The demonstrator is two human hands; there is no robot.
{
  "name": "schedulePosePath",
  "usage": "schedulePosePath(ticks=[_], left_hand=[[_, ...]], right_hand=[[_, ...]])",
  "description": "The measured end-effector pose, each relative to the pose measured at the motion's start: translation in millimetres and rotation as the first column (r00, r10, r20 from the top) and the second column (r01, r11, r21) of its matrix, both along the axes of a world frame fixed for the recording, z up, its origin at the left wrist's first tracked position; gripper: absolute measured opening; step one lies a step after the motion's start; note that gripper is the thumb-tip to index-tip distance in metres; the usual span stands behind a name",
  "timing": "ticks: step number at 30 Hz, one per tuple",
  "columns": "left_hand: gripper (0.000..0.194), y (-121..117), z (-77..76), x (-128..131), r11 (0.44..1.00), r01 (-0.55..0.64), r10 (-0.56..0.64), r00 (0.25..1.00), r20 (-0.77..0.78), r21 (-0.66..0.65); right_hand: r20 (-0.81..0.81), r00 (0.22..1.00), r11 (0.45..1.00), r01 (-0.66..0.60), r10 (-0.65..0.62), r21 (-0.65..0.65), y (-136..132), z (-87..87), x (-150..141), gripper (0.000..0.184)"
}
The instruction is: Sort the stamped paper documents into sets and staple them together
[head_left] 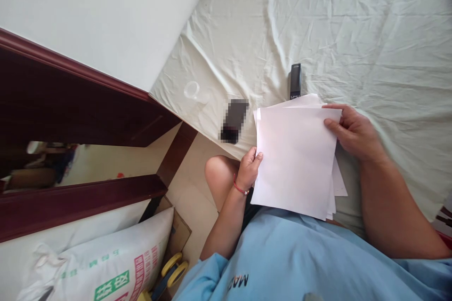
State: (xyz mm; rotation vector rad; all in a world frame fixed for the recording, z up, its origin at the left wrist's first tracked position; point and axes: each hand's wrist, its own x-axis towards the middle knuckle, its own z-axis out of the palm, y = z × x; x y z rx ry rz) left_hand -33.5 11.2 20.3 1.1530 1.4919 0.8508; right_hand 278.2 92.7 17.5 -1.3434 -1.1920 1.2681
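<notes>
Several white paper sheets [294, 160] lie loosely stacked over my lap and the bed's edge, their edges fanned out unevenly. At the left edge of the stack, my left hand [248, 168] pinches the paper with the thumb on top; a red cord bracelet circles that wrist. My right hand [353, 131] grips the upper right corner, thumb above and fingers behind the sheet. Just beyond the stack lies a black remote control [295, 81], its near end partly covered by paper. A dark phone-like object [235, 121], blurred by pixels, rests left of the paper.
A pale, wrinkled bedsheet [226, 51] spreads ahead and right. Near its left edge sits a clear round plastic lid or cup [191, 90]. Dark red wooden furniture [77, 99] stands at left, above a printed white sack [116, 258] and a yellow-rimmed wheel-like object [173, 270].
</notes>
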Motion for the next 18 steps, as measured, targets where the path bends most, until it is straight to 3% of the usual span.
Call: schedulePosePath(ticks=[3,12,18], left_hand=[[0.045,-0.5,-4.6,-1.6,1.0,0.012,-0.012,1.0,0.006,0.005],[0.056,-0.9,-1.9,-1.3,0.999,-0.042,0.043,0.995,0.095,-0.012],[0.048,-1.3,-3.1,-0.6,0.999,-0.003,0.007,0.993,0.12,-0.038]], right_hand=[[0.055,0.996,0.996,-0.07,0.067,0.06,-0.6,-1.1,-1.8,0.047],[0.117,0.993,0.994,-0.037,0.024,0.104,-2.2,-1.5,-2.5,0.044],[0.121,0.992,0.996,-0.04,0.031,0.08,-1.6,-2.6,-3.6,0.049]])
